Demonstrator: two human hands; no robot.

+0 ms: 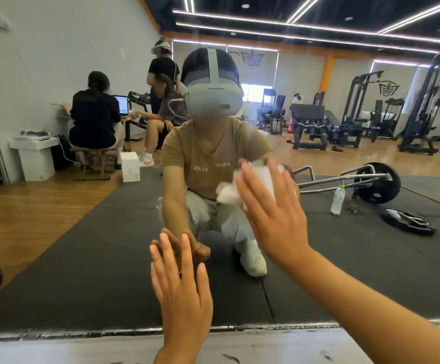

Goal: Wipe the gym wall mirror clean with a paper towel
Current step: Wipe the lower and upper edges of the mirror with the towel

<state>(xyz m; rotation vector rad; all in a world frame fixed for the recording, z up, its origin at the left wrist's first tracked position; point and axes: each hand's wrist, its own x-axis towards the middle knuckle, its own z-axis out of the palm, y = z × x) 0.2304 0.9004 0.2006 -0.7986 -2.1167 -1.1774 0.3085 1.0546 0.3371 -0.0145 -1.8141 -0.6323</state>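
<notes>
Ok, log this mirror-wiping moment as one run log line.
phase: wiping | right hand: flat, pressing paper towel on mirror | left hand: open, fingers straight, fingertips at glass | reflected: water bottle on mat

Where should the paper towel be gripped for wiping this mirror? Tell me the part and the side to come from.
Take the paper towel by its bunched middle, coming from the room side with a flat palm, as the right hand does: it lies crumpled against the mirror, its edges sticking out past the fingers. The left hand rests open on the glass.
</notes>
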